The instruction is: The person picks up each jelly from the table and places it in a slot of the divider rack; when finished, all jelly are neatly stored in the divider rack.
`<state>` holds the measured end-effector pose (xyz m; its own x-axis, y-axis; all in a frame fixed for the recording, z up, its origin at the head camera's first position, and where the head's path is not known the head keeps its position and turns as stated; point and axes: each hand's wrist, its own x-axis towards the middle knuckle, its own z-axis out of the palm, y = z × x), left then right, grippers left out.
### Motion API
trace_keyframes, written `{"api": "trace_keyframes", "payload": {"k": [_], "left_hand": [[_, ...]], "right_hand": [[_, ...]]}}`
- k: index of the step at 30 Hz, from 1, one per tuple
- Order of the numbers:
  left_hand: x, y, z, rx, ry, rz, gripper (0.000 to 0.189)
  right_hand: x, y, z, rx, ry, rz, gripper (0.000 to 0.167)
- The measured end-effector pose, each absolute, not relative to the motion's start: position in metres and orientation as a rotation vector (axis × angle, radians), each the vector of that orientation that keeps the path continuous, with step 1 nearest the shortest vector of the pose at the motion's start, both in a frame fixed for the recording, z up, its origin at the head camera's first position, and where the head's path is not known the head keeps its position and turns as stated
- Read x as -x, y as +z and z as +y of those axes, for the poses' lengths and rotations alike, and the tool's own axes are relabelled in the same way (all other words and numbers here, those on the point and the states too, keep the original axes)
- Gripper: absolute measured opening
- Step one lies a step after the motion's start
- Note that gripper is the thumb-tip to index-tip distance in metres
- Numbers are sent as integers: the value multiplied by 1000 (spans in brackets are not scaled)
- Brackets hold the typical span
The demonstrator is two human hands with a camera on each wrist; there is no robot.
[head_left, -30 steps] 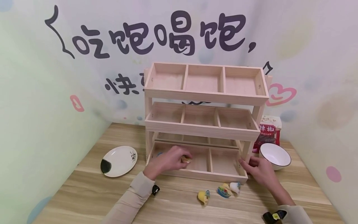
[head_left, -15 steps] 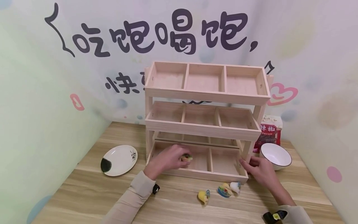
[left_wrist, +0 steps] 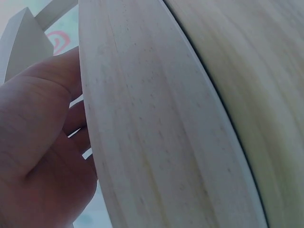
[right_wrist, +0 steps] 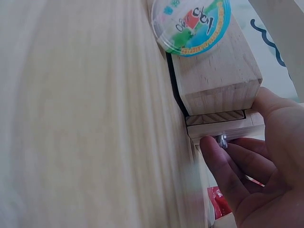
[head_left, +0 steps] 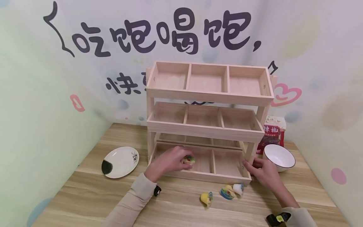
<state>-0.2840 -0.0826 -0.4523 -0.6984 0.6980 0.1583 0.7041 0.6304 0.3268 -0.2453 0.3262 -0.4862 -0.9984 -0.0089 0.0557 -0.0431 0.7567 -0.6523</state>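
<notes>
A three-tier wooden rack (head_left: pixel 205 134) stands on the table, each tier divided into compartments. My left hand (head_left: pixel 173 159) reaches over the bottom tier's front board and pinches a small jelly cup (head_left: pixel 188 160), its printed lid facing outward. In the left wrist view that board (left_wrist: pixel 142 114) hides my fingertips and the cup. My right hand (head_left: pixel 263 171) grips the rack's lower right end, fingers curled near a metal bolt (right_wrist: pixel 222 140) in the right wrist view. In front of the rack lie a yellow jelly cup (head_left: pixel 205 199), a blue-lidded one (head_left: pixel 227 192) and a white one (head_left: pixel 238 189).
A white oval plate (head_left: pixel 122 162) with a black patch lies left of the rack. To its right stand a white bowl (head_left: pixel 279 156) and, behind that, a red-and-white food packet (head_left: pixel 271 135). A printed cloth wall (head_left: pixel 113 72) closes off the back.
The jelly cup in my left hand has turned slightly, so more of its lid shows. My right hand keeps its grip on the rack, and the cups on the table have not moved.
</notes>
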Motion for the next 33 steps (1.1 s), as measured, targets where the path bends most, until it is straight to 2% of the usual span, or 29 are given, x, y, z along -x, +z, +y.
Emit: {"api": "trace_keyframes", "payload": {"k": [11,18,24,29,33], "left_hand": [[273,-441,-78,1251,-564,-2759,32],[243,-431,-57,1492,-690,-2647,29],[216,-439,-43,1704,-718,-2592,26],[202,-452,-37,1753,-678,-2632,32],[197,-456,-35,1732,-688,-2707,27]], "right_hand": [[245,-483,325,-29,1088,-2908,71],[246,-484,325,-31,1073,-2911,72],[244,-484,326,-23,1075,-2914,73],[244,-485,327,-26,1056,-2917,71],[245,-486,326,-39,1043,-2915,69]]}}
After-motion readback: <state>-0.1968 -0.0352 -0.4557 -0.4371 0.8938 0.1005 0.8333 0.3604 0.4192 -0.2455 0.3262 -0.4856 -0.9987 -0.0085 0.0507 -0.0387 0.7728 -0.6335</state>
